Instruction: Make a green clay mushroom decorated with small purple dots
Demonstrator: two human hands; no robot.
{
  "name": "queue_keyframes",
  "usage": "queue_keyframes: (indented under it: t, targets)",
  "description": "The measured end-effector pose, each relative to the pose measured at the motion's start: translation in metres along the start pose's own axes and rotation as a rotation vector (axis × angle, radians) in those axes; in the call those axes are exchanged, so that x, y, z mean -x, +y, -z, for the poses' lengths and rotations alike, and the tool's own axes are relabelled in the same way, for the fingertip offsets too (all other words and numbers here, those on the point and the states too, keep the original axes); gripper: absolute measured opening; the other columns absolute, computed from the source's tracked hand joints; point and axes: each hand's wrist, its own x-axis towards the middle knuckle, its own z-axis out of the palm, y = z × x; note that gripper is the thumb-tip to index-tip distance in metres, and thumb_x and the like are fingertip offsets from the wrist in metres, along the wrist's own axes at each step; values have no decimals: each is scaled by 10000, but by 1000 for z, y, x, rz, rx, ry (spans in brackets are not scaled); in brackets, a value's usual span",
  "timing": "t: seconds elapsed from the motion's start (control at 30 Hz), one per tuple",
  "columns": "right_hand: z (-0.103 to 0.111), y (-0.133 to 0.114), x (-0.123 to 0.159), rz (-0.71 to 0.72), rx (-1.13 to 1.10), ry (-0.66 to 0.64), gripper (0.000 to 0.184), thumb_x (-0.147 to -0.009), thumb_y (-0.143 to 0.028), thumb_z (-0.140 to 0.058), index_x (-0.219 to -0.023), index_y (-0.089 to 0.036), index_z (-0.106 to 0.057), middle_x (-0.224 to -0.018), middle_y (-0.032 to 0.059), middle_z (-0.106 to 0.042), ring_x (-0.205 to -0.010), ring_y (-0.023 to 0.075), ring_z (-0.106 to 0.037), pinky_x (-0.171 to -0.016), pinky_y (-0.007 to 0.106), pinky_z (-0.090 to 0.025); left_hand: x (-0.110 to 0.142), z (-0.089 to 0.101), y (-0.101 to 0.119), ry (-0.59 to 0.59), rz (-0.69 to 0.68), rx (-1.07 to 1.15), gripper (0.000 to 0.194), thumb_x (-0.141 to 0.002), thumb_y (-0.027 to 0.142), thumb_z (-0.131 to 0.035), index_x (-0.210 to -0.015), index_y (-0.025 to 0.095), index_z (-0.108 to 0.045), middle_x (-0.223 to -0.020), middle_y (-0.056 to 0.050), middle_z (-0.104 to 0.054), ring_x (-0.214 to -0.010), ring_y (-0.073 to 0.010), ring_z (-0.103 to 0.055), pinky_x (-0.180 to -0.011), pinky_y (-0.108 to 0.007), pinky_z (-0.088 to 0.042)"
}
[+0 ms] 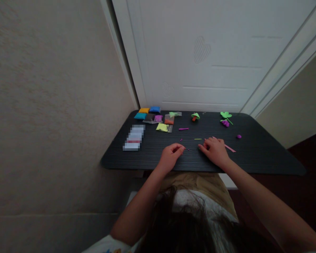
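My left hand (171, 154) hangs over the table's front part, thumb and fingertips pressed together; whatever they pinch is too small to make out. A tiny purple clay bit (188, 150) lies just right of its fingertips. My right hand (215, 150) is palm down on the table, thumb apart from the bent fingers. From under it sticks a pink flat tool (230, 148). Between the hands and farther back are a small purple clay piece (181, 140), a thin yellow-green strip (197, 139) and a purple stick-like piece (183, 129).
On the dark table (147, 161), several bagged clays, including a yellow packet (162, 127), stand back left near a blurred white sheet (134, 137). A green-capped mushroom (195, 116), green clover (225, 115), purple grape cluster (225, 123) and purple lump (238, 136) lie behind and right. A white door (173, 52) closes the back.
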Motion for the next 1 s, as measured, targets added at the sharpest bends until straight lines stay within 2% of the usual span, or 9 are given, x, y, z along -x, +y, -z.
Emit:
queue_keyframes:
  t: [0.5,1.0]
  targets:
    - [-1,1,1,9,-4,-26,331,-777,-451,-477,-572,-190,-477,-669,-9,-548,-734,165,-493,-745,324,-237,0,0,0,10,6,1,271,-767,396,-466,-739,164,-603,-642,9,-551,-632,-125,-503,-619,-237,-384]
    - [-2,2,0,-2,9,-16,326,-800,-426,-434,-586,-185,-480,-675,12,-553,-700,166,-489,-701,320,-239,0,0,1,8,12,-8,271,-765,399,-467,-755,165,-605,-647,2,-556,-640,-134,-510,-627,-247,-390]
